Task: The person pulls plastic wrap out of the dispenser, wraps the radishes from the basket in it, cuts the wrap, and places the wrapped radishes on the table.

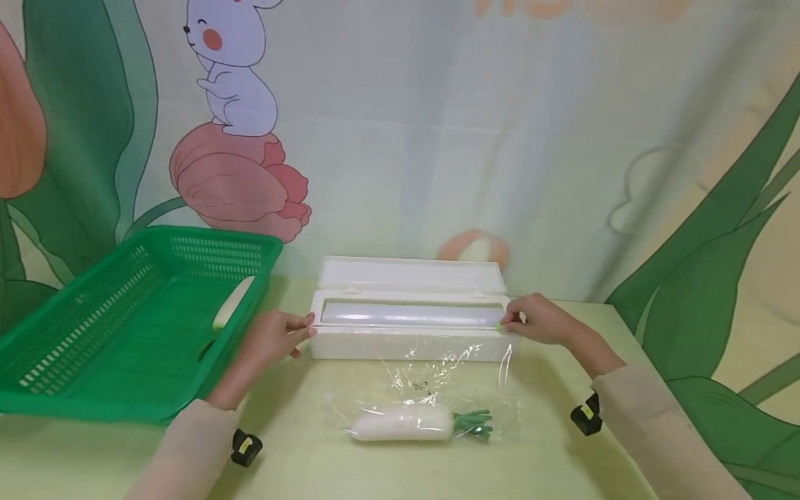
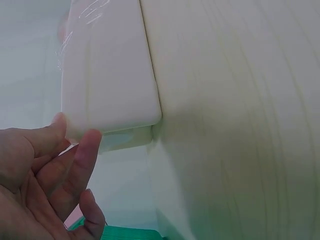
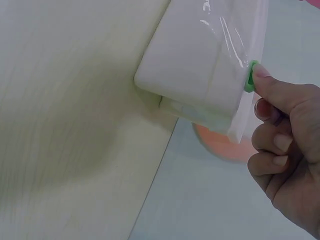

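Observation:
A white cling film dispenser (image 1: 412, 345) stands on the table with its lid (image 1: 412, 275) raised and a roll of film (image 1: 412, 314) showing inside. My left hand (image 1: 278, 337) holds its left end, thumb and fingertips at the corner (image 2: 75, 125). At the right end my right hand (image 1: 540, 319) pinches the small green slide cutter (image 3: 251, 76) between thumb and curled index finger. Clear film (image 1: 462, 354) hangs from the dispenser's front edge down over a white radish (image 1: 403, 422) with green stalks, which lies on its side in front.
To the left sits a green plastic basket (image 1: 125, 403); a white and green vegetable (image 1: 233, 303) lies along its right inner wall. A printed cloth (image 1: 400, 139) with a rabbit and tulips hangs behind the pale table (image 1: 300, 465).

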Demonstrator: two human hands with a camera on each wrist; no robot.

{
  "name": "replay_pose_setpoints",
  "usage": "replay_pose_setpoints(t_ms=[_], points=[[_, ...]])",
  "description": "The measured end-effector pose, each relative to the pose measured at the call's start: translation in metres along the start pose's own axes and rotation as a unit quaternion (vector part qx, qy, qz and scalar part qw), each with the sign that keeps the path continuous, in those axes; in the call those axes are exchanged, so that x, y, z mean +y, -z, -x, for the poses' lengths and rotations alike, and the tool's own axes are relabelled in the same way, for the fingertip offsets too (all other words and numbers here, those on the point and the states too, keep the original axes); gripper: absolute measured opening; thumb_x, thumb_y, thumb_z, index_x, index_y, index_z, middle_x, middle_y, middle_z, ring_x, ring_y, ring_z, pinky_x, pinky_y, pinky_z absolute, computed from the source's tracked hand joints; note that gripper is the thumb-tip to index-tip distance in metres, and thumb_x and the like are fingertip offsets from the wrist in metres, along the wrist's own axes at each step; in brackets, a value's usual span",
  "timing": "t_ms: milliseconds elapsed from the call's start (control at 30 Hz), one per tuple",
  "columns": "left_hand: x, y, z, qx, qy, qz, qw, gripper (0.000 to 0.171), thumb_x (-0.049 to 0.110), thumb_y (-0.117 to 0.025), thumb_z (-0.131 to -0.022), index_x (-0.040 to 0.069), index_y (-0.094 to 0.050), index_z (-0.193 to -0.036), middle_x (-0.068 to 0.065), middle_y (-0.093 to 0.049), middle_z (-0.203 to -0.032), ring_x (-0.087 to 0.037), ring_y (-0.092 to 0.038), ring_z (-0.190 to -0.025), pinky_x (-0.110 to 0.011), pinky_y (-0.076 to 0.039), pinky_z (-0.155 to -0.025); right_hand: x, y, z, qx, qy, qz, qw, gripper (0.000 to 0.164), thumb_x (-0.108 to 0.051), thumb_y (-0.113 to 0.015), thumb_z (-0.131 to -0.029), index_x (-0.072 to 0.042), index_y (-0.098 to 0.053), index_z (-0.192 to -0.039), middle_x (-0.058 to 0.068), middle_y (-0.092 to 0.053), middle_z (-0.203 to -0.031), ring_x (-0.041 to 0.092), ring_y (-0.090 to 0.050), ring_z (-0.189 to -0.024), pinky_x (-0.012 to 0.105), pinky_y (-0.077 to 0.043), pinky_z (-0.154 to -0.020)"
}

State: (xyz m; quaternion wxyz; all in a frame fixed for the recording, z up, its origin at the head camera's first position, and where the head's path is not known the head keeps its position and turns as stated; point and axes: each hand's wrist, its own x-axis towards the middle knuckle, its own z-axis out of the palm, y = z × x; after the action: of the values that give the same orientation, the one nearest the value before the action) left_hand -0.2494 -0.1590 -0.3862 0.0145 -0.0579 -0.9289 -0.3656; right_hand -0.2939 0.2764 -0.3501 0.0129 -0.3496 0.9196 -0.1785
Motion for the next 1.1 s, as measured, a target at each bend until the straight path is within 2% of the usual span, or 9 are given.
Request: replay_pose_setpoints(t_ms=[267, 500, 667, 867, 1000, 1100], points=[[0.000, 0.004, 0.000, -0.003, 0.005, 0.006, 1.0000, 0.038, 0.023, -0.062, -0.085, 0.005, -0.057, -0.119, -0.019, -0.061, -0.114, -0.011, -0.059, -0.053, -0.026, -0.032, -0.045, 0.008, 0.003, 0.012, 0.004, -0.044, 0.011, 0.999, 0.009, -0.003, -0.065, -0.079, -0.006, -0.062, -0.072, -0.001, -0.060, -0.067, 0.001, -0.028, -0.045, 0.019, -0.030, -0.045], [-0.002, 0.005, 0.001, 0.004, -0.007, -0.009, 0.9999, 0.036, 0.022, -0.062, -0.085, 0.006, -0.058, -0.118, -0.019, -0.062, -0.111, -0.011, -0.059, -0.051, -0.025, -0.030, -0.044, 0.007, 0.001, 0.011, 0.008, -0.055, 0.014, 0.998, 0.006, -0.005, -0.065, -0.080, -0.006, -0.064, -0.074, 0.000, -0.062, -0.069, 0.002, -0.031, -0.049, 0.019, -0.032, -0.047], [-0.004, 0.003, 0.001, 0.001, 0.004, -0.003, 1.0000, 0.038, 0.023, -0.062, -0.086, 0.006, -0.057, -0.119, -0.018, -0.062, -0.113, -0.010, -0.058, -0.052, -0.026, -0.031, -0.045, 0.005, 0.002, 0.013, 0.025, -0.055, 0.026, 0.998, 0.005, -0.007, -0.066, -0.079, -0.003, -0.067, -0.076, 0.003, -0.065, -0.072, 0.004, -0.037, -0.051, 0.020, -0.035, -0.048], [-0.003, 0.002, 0.002, 0.010, 0.007, -0.010, 0.9999, 0.038, 0.021, -0.062, -0.086, 0.006, -0.056, -0.120, -0.018, -0.062, -0.113, -0.012, -0.059, -0.053, -0.025, -0.029, -0.043, 0.006, 0.000, 0.019, 0.056, -0.060, 0.025, 0.996, 0.011, -0.009, -0.067, -0.079, -0.004, -0.072, -0.087, 0.005, -0.069, -0.081, 0.004, -0.051, -0.065, 0.021, -0.041, -0.055], [-0.001, 0.001, 0.002, 0.017, 0.003, -0.013, 0.9998, 0.038, 0.020, -0.062, -0.086, 0.005, -0.057, -0.120, -0.019, -0.063, -0.111, -0.015, -0.060, -0.055, -0.025, -0.028, -0.043, 0.007, -0.004, 0.024, 0.069, -0.088, 0.007, 0.994, 0.017, -0.011, -0.066, -0.081, -0.005, -0.071, -0.096, 0.005, -0.069, -0.084, 0.008, -0.048, -0.066, 0.020, -0.039, -0.054], [0.000, 0.001, 0.003, 0.020, -0.001, -0.021, 0.9996, 0.038, 0.020, -0.062, -0.086, 0.006, -0.057, -0.120, -0.017, -0.066, -0.102, -0.018, -0.061, -0.057, -0.025, -0.028, -0.044, 0.007, -0.006, 0.026, 0.079, -0.102, 0.001, 0.992, 0.018, -0.010, -0.065, -0.081, -0.005, -0.071, -0.097, 0.005, -0.068, -0.084, 0.012, -0.045, -0.063, 0.020, -0.037, -0.051]])
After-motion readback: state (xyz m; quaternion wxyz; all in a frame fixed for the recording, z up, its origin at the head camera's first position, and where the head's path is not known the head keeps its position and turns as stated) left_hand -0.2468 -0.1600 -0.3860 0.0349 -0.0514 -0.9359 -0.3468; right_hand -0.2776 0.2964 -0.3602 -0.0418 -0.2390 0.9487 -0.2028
